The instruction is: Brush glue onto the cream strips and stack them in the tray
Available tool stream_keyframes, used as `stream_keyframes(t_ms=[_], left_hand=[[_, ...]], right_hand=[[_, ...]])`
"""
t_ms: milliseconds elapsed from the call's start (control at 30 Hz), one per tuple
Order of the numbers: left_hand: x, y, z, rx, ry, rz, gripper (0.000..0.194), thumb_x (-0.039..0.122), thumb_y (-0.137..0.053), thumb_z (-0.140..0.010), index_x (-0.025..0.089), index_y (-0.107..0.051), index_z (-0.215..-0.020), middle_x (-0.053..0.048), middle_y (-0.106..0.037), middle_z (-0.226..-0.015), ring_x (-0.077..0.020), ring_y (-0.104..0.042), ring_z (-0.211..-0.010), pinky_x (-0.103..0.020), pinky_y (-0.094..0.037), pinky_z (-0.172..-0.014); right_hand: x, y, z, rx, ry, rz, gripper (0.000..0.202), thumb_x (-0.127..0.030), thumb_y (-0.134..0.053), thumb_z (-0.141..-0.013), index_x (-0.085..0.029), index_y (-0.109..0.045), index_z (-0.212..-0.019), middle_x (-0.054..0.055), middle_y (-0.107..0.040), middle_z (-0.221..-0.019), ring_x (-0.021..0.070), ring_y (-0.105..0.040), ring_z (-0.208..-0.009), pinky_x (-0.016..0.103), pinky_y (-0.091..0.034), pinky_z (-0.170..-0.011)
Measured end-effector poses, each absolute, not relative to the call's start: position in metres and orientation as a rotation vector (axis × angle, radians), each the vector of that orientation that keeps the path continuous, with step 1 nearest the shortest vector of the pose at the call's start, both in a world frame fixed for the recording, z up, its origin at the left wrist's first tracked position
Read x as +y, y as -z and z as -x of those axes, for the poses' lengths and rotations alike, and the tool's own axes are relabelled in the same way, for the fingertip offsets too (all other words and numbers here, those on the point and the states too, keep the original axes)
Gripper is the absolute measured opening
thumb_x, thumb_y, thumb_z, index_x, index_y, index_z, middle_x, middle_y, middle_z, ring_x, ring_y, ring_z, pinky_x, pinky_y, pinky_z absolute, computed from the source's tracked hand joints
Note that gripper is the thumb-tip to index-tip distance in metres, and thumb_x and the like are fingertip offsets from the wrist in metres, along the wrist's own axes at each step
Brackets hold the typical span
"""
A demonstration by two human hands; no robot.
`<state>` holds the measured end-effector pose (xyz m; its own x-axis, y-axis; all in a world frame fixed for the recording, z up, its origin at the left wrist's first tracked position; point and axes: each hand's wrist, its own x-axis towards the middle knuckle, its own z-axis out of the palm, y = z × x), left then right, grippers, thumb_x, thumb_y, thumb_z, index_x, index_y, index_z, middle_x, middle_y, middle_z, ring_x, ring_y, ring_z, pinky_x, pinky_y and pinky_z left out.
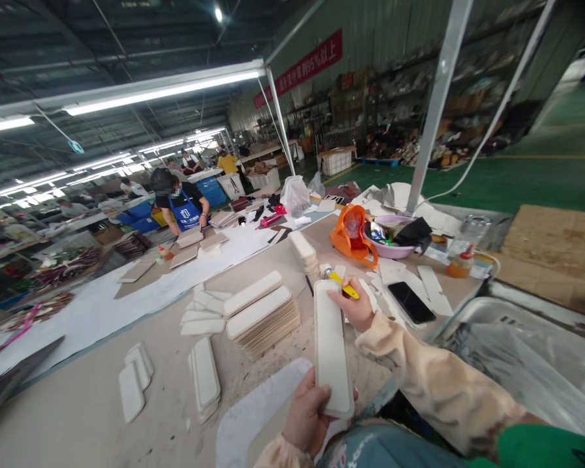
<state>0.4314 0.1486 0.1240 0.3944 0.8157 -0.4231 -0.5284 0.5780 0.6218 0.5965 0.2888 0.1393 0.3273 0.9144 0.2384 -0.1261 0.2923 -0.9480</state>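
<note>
My left hand (pixel 306 416) grips the near end of a long cream rounded panel (pixel 331 344), holding it flat above the workbench. At the panel's far end my right hand (pixel 355 304) holds a yellow-handled tool (pixel 340 280), its tip resting by the panel's top edge. Stacks of similar cream panels (pixel 260 312) lie just left of my hands on the bench (pixel 78 422).
A black phone (pixel 411 302) lies right of my right hand. Beyond it are an orange bag (pixel 351 237), a pink bowl (pixel 394 247) and a bottle (pixel 461 263). A grey crate (pixel 526 351) stands at right. A person in a blue apron (pixel 182 208) works farther along.
</note>
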Motion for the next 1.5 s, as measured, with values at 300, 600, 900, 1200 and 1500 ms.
stream_keyframes(t_ms=[300, 600, 900, 1200, 1500], left_hand=[[0.145, -0.126, -0.43, 0.736, -0.89, -0.432, 0.047, 0.018, -0.066, -0.065, 0.015, -0.057, -0.111, -0.01, -0.07, -0.09, -0.0266, -0.069, -0.078, -0.039, -0.053, -0.073], [0.139, -0.127, -0.43, 0.759, -0.89, -0.511, 0.051, 0.034, -0.072, -0.07, 0.016, -0.055, -0.114, -0.011, -0.07, -0.094, -0.0272, -0.069, -0.081, -0.032, -0.054, -0.064], [0.134, -0.122, -0.433, 0.833, -0.912, -0.509, 0.054, 0.035, -0.079, -0.063, 0.015, -0.059, -0.109, -0.009, -0.071, -0.087, -0.0249, -0.069, -0.079, -0.033, -0.053, -0.069], [0.13, -0.115, -0.431, 0.855, -0.922, -0.529, 0.048, 0.037, -0.078, -0.063, 0.016, -0.063, -0.104, -0.008, -0.07, -0.082, -0.0223, -0.067, -0.072, -0.029, -0.05, -0.061], [0.145, -0.125, -0.427, 0.851, -0.983, -0.726, 0.047, 0.037, -0.075, -0.068, 0.012, -0.064, -0.106, -0.008, -0.07, -0.087, -0.0163, -0.061, -0.072, -0.025, -0.046, -0.065]], right_hand=[[0.288, -0.134, -0.599, -0.952, -0.899, 1.021, 0.046, -0.043, -0.076, -0.062, -0.025, -0.038, -0.081, -0.008, -0.039, -0.061, 0.0108, -0.038, -0.053, 0.025, -0.033, -0.051], [0.288, -0.133, -0.598, -0.93, -0.88, 0.947, 0.045, -0.036, -0.079, -0.06, -0.024, -0.04, -0.08, -0.01, -0.038, -0.058, 0.0083, -0.034, -0.051, 0.022, -0.029, -0.049], [0.286, -0.129, -0.601, -0.928, -0.926, 0.907, 0.047, -0.034, -0.082, -0.057, -0.024, -0.042, -0.081, -0.009, -0.039, -0.06, 0.0082, -0.036, -0.052, 0.022, -0.031, -0.049], [0.28, -0.139, -0.597, -0.936, -0.958, 0.896, 0.044, -0.034, -0.079, -0.062, -0.024, -0.04, -0.081, -0.009, -0.04, -0.059, 0.0089, -0.035, -0.052, 0.022, -0.029, -0.05], [0.268, -0.151, -0.585, -0.964, -0.939, 0.904, 0.043, -0.035, -0.077, -0.064, -0.025, -0.039, -0.081, -0.009, -0.035, -0.057, 0.0087, -0.032, -0.05, 0.022, -0.026, -0.047]])
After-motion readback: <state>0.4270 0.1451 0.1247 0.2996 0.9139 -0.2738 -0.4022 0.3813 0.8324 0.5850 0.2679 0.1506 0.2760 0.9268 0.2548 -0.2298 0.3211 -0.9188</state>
